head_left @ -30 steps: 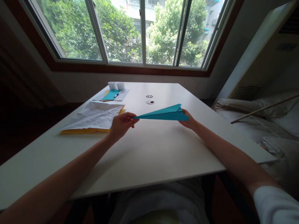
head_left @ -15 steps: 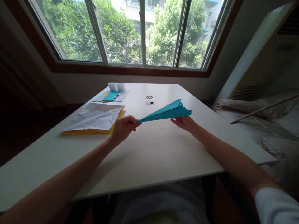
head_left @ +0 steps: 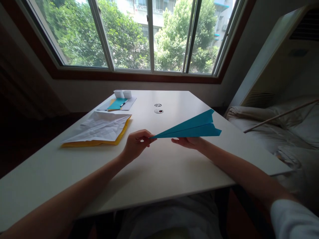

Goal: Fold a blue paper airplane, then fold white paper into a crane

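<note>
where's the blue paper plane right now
In the head view the blue paper plane is held above the white table, right of centre: left hand pinches its nose, right hand is under its body.

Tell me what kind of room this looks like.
Probably a room in a home or dormitory: a white table under a wide window facing trees, with rumpled bedding to the right.

paper plane: teal paper, matt, smooth, sharp creases. table: white laminate look, smooth, faint sheen. white sheet: paper, heavily crumpled, matt, on yellow paper, flat, matt. far teal sheet: smooth paper. two small white cups: material unclear. window frame: pale metal look, glossy glass panes. bedding: soft wrinkled cloth. sleeve: white cloth.
</note>
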A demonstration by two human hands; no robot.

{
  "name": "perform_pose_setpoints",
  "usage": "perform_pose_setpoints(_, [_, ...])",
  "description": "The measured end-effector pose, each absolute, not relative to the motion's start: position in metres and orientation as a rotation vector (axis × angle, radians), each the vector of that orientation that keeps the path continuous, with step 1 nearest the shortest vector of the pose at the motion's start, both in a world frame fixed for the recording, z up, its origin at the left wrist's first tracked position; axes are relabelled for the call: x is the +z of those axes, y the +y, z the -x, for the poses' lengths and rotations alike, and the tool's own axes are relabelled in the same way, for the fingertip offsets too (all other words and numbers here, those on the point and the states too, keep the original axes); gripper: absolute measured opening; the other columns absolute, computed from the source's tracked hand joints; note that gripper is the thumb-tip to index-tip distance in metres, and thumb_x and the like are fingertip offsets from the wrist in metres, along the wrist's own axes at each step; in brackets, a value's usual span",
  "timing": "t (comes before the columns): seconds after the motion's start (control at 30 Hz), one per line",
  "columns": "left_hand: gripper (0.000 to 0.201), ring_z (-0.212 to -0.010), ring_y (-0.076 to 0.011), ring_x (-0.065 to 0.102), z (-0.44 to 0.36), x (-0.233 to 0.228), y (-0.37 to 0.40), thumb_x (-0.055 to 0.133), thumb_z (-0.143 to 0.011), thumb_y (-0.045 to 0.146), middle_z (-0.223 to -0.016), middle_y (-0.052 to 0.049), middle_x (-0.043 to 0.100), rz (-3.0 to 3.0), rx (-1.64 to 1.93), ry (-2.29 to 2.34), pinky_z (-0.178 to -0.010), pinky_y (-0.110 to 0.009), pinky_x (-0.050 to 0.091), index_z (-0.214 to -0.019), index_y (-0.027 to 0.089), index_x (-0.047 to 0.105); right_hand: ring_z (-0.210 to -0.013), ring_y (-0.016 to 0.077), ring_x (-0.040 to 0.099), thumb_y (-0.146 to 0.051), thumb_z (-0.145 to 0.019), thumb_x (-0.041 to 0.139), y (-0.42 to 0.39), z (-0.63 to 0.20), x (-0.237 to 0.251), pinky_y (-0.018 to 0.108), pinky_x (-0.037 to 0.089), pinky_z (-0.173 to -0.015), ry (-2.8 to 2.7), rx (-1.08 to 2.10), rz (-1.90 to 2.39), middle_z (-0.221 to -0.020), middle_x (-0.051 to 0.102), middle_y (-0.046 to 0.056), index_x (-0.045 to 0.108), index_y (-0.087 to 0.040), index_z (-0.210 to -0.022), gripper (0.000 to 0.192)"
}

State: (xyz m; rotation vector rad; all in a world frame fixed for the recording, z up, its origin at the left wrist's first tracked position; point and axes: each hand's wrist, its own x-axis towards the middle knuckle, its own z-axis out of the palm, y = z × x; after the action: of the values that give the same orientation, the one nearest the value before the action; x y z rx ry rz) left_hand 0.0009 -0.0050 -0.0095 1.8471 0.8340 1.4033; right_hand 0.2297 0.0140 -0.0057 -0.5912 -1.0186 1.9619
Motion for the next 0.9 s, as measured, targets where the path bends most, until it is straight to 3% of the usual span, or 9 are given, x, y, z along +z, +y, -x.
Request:
perform_pose_setpoints(0.13, [0.017, -0.044, -0.0077, 0.051, -0.001, -0.011, -0.003, 0.073, -0.064, 0.025, -0.057, 0.001, 0.059, -1.759, 1.37, 0.879, -0.041, -0.019, 0.043, -0.064, 0.015, 0.06, -0.092, 0.013, 0.058, -0.017, -0.068, 0.068, 0.014, -0.23, -0.007, 0.034, 0.045, -0.083, -1.018, 1.968, 0.576, -0.094, 0.066, -0.006, 0.061, -0.029, -0.087, 0.024])
perform_pose_setpoints(0.37, [0.021, -0.046, -0.0072, 0.053, -0.002, -0.011, 0.0, 0.071, -0.067, 0.031, -0.058, 0.002, 0.058, -1.623, 1.207, 0.935, -0.044, -0.018, 0.043, -0.07, 0.014, 0.059, -0.07, 0.0122, 0.062, -0.012, -0.051, 0.077, 0.022, -0.226, -0.015, 0.029, 0.047, -0.072, -0.91, 1.752, 0.768, -0.069, 0.066, -0.005, 0.061, -0.022, -0.071, 0.028])
perform_pose_setpoints(0.53, [0.028, -0.053, -0.01, 0.059, -0.003, -0.011, 0.001, 0.071, -0.068, 0.033, -0.068, 0.001, 0.061, -1.722, 1.151, 0.986, -0.046, -0.018, 0.044, -0.088, 0.016, 0.06, -0.066, 0.0117, 0.063, -0.017, -0.053, 0.078, 0.02, -0.22, -0.015, 0.025, 0.047, -0.066, -0.941, 1.614, 0.89, -0.068, 0.066, -0.004, 0.063, -0.019, -0.069, 0.022])
perform_pose_setpoints(0.9, [0.025, -0.052, -0.0118, 0.059, -0.003, -0.011, 0.005, 0.065, -0.073, 0.038, -0.061, -0.003, 0.065, -1.676, 1.226, 1.081, -0.047, -0.021, 0.045, -0.073, 0.013, 0.061, -0.071, 0.012, 0.062, -0.026, -0.062, 0.074, 0.019, -0.225, -0.007, 0.025, 0.049, -0.066, -1.153, 1.581, 0.858, -0.081, 0.067, 0.001, 0.064, -0.019, -0.078, 0.02])
